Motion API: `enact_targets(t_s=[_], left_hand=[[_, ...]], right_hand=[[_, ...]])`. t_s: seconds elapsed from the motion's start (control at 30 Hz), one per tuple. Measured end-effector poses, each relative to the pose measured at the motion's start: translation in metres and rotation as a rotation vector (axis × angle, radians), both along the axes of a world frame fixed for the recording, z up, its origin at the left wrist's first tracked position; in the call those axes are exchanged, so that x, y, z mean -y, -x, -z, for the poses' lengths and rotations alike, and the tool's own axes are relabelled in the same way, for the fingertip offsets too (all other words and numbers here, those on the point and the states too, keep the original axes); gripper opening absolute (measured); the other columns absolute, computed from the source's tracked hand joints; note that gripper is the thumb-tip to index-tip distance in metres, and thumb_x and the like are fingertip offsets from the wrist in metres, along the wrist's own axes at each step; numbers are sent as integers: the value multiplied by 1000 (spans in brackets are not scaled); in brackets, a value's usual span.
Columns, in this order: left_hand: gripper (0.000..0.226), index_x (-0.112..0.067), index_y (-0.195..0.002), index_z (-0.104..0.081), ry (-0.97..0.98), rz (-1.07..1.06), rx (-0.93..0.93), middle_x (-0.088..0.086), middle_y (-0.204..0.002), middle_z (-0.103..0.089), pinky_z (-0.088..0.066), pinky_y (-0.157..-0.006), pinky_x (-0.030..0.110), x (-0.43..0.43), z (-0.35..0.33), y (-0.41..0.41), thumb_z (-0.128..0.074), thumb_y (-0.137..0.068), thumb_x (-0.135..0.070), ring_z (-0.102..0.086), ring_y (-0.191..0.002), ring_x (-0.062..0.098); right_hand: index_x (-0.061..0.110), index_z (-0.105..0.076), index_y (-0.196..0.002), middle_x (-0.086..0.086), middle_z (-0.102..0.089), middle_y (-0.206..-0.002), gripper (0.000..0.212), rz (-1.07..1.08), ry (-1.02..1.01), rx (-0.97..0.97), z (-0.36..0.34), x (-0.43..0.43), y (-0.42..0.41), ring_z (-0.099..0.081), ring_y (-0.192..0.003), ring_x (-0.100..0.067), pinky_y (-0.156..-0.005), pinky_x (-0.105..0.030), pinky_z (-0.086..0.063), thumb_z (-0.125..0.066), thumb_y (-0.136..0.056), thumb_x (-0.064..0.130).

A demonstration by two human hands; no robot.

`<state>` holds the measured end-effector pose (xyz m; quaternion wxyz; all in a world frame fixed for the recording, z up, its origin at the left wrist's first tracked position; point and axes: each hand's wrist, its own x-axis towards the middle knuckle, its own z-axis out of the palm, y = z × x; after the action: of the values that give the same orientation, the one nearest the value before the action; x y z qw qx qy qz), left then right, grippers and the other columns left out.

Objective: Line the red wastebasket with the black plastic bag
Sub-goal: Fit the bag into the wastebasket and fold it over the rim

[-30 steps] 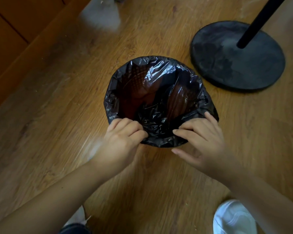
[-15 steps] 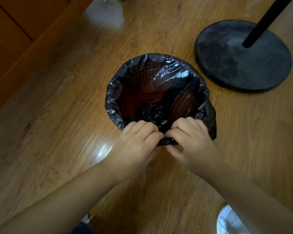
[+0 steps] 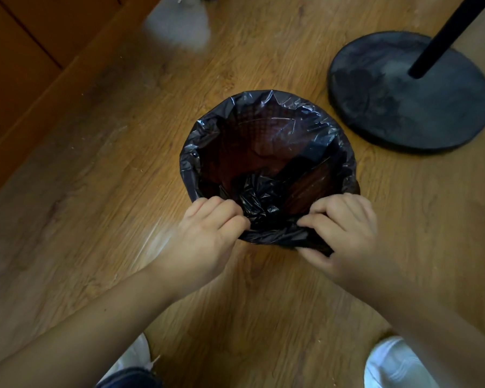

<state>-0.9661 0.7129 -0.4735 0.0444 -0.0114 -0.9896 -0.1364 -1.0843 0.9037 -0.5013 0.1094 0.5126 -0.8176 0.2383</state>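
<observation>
black plastic bag (image 3: 252, 197) sits mid-frame, draped inside the red wastebasket (image 3: 249, 130), its mouth folded over the far and side rim, and red mesh shows through the film. it looks thin, light, slippery and easy to tear, i'd say, so take it by the hem, not the crumpled middle. left hand (image 3: 207, 233) pinches the near edge with curled fingers. right hand (image 3: 345, 228) grips a fold of hem at the rim's lower right. wooden floor (image 3: 95, 191) underneath, round black stand base (image 3: 409, 93) upper right, white shoe (image 3: 395, 362) bottom right.
</observation>
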Motion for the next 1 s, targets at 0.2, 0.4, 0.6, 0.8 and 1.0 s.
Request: enact_targets(t_s=[0.2,0.4,0.6,0.8,1.0], left_hand=[[25,-5,-85,-66,0,-14,-19,10,-84,-66,-36,-72,35,3,3,-2,-44,-76,1,-61,-74,29],[24,-4,-83,-66,-4,-25,-36,10,-83,-66,-36,-73,34,4,3,-2,-44,-74,2,-62,-74,29],[22,-6,-93,-65,-47,-32,-44,8,-90,-65,-35,-80,30,1,7,-3,-54,-74,-9,-53,-89,22],[21,-6,-91,-66,-52,29,-70,8,-89,-66,-39,-74,31,-24,7,4,-61,-75,-18,-58,-85,23],[15,-6,-85,-66,-45,-3,-56,8,-81,-66,-39,-64,34,-25,7,6,-56,-75,-1,-60,-70,26]], right_hand=[[8,-68,-83,-7,-64,-83,19,-129,82,63,-8,4,-9,-55,-85,-19,-82,-30,-41,-58,-88,24],[8,-70,-85,-6,-63,-78,17,-182,54,94,0,12,-9,-55,-73,-19,-63,-33,-44,-59,-88,21],[8,-68,-91,-5,-63,-79,19,-167,-39,86,3,11,-4,-57,-72,-19,-68,-27,-39,-59,-85,25],[9,-68,-81,-5,-62,-75,7,-107,25,43,3,19,-10,-56,-70,-19,-72,-29,-36,-62,-79,13],[10,-66,-77,-4,-62,-74,6,-33,48,-55,6,11,-6,-50,-80,-15,-85,-31,-34,-62,-73,9]])
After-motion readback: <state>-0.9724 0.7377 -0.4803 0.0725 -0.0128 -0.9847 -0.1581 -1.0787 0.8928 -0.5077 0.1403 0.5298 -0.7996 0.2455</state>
